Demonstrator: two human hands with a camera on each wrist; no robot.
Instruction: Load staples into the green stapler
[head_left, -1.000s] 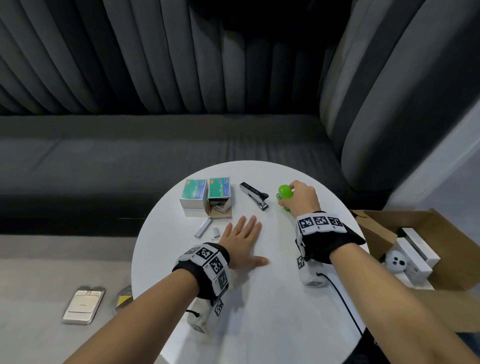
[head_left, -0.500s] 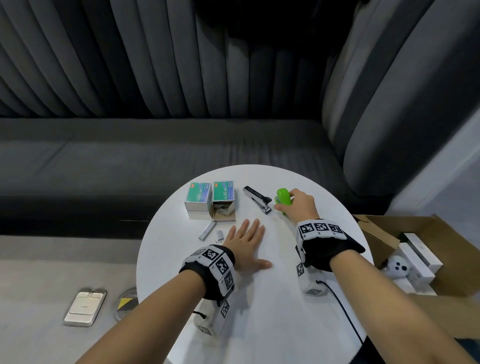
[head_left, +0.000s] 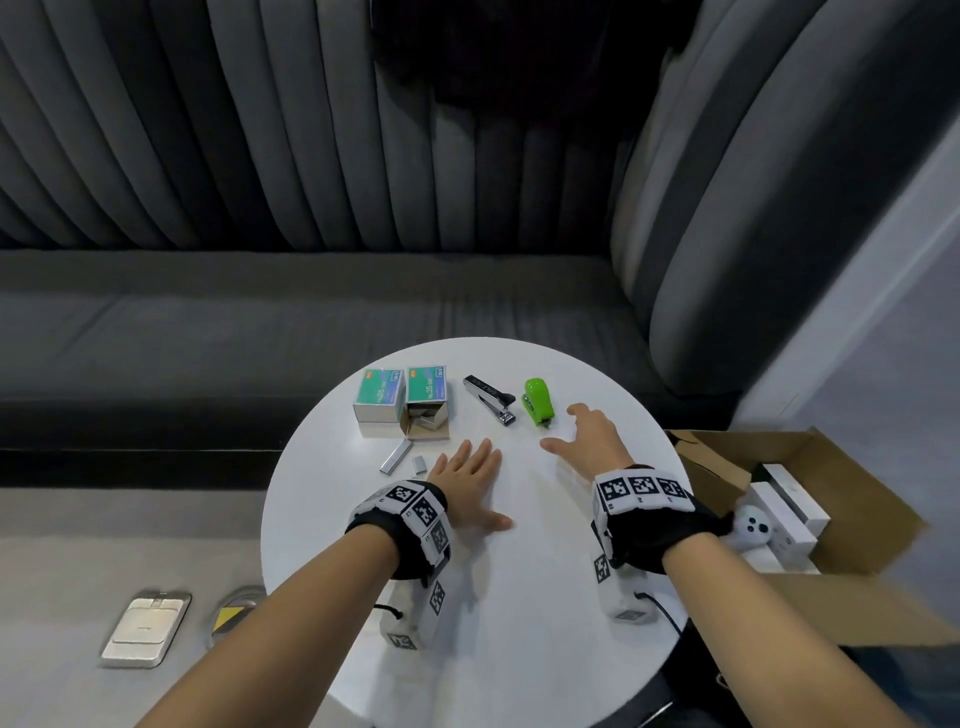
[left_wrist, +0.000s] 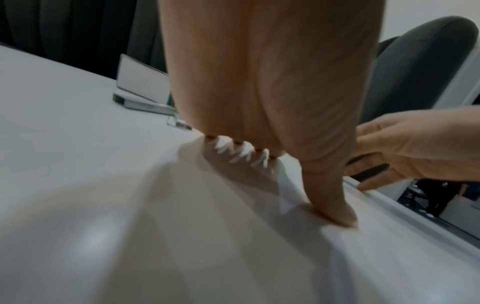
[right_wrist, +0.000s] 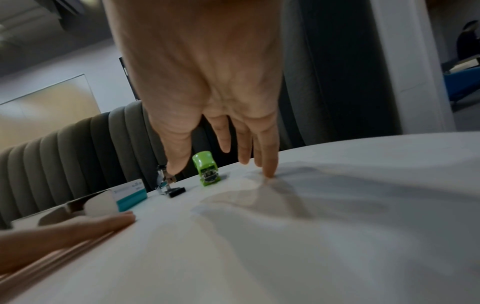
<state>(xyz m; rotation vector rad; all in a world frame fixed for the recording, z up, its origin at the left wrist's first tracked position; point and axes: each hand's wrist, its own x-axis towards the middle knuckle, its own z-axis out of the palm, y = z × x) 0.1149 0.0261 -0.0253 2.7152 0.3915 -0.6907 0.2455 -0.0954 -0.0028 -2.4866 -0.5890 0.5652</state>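
— Green stapler (head_left: 538, 404), where was it?
— Upper centre of the white table (head_left: 519, 649), untouched, beside a black stapler (head_left: 491, 399).
— And the hands?
— Left hand (head_left: 467, 480) flat, right hand (head_left: 589, 441) spread empty.

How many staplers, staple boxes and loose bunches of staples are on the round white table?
Staplers: 2, the green stapler and the black stapler
Staple boxes: 2, the closed box and the open box
Loose staple strips: 2, the long strip and the short strip
Total: 6
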